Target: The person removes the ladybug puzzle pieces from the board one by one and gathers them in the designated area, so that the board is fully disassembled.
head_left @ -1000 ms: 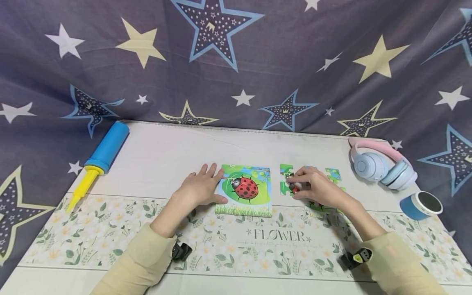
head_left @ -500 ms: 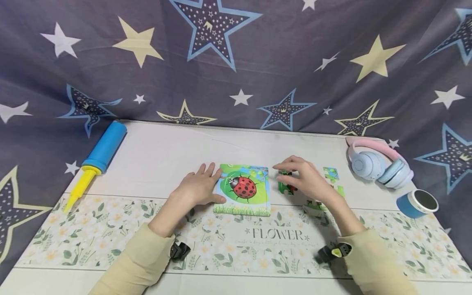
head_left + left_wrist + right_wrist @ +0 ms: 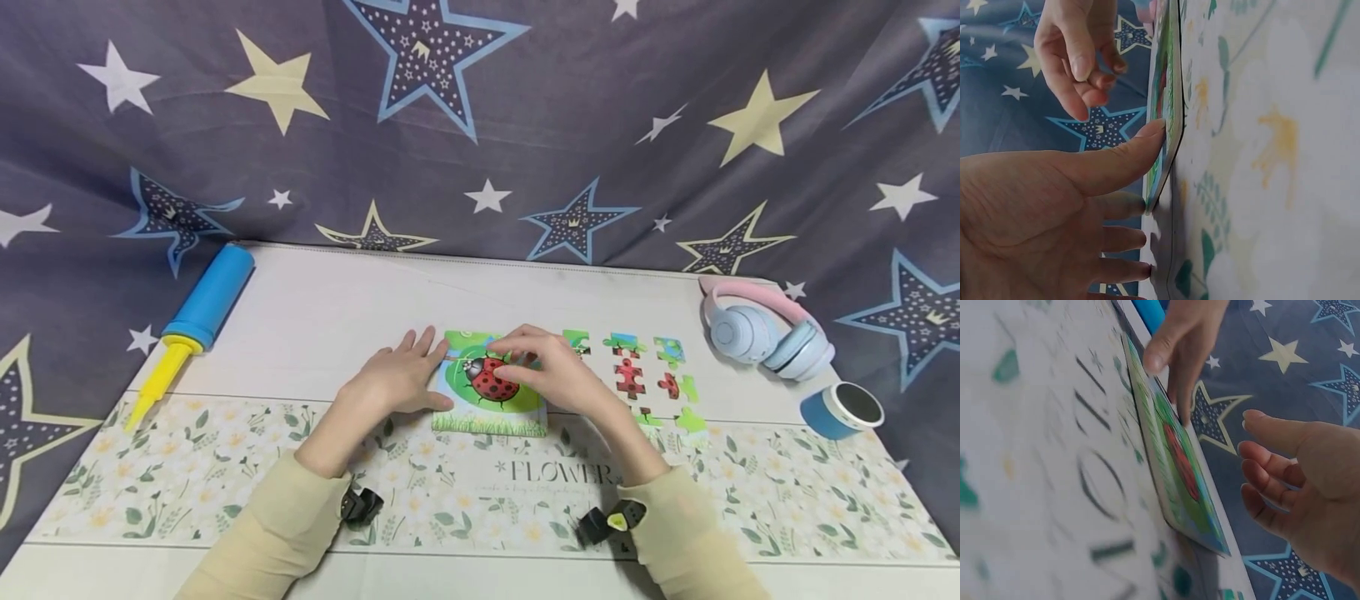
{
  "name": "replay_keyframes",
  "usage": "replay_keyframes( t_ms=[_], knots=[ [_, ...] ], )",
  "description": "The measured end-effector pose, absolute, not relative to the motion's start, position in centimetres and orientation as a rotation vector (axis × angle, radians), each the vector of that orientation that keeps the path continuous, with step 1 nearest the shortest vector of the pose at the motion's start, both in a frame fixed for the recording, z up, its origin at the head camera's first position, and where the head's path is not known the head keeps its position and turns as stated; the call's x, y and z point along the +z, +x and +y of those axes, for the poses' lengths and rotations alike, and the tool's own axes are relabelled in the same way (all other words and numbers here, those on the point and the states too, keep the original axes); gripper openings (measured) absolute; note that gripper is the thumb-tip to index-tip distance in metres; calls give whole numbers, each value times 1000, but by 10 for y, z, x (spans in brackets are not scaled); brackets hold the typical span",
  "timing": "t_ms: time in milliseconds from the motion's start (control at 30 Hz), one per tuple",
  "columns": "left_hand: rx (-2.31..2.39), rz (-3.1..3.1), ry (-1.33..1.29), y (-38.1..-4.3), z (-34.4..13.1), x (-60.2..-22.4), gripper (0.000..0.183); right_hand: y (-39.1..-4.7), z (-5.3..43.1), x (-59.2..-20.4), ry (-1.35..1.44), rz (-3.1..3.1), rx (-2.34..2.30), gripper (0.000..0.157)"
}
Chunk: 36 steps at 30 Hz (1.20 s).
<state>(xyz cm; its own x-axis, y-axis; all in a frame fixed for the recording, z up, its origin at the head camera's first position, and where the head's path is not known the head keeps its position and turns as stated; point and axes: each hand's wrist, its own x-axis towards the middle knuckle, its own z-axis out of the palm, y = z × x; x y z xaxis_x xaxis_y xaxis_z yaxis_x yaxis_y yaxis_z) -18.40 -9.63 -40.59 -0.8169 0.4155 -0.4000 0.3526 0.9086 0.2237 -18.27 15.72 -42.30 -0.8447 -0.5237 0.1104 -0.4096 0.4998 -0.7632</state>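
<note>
A square ladybug puzzle board [image 3: 491,423] lies flat on the table. At its left edge my left hand [image 3: 397,379] rests with fingers spread, and the thumb [image 3: 1147,134] touches the board's edge in the left wrist view. Over the board's upper right hovers my right hand [image 3: 551,367], fingers loosely bent and nothing between them; the right wrist view shows this hand [image 3: 1310,475] apart from the board. To the right lie several loose jigsaw pieces, among them a red one [image 3: 628,379] and a green one [image 3: 690,420]. My right hand and forearm may cover other pieces.
A blue and yellow hand pump [image 3: 206,300] lies at the far left. At the right back are pink and blue headphones [image 3: 750,333], with a blue cup [image 3: 832,412] in front of them. A star-patterned cloth [image 3: 450,167] hangs behind the table.
My right hand has left the loose pieces and moved left over the board, uncovering several pieces. My left hand stays at the board's left edge.
</note>
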Motion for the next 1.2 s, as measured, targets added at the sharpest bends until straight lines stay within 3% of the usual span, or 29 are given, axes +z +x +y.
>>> replay_keyframes(
  t_ms=[433,733,1200],
  knots=[
    [234,2557,610,-187,-100,-398,115,-177,142,-437,-920,2540,-1186,41],
    [214,2549,597,-188,-103,-400,115,-171,133,-439,-933,2492,-1134,52],
    [192,2548,579,-187,-101,-403,116,-165,122,-441,-923,2645,-933,54]
  ],
)
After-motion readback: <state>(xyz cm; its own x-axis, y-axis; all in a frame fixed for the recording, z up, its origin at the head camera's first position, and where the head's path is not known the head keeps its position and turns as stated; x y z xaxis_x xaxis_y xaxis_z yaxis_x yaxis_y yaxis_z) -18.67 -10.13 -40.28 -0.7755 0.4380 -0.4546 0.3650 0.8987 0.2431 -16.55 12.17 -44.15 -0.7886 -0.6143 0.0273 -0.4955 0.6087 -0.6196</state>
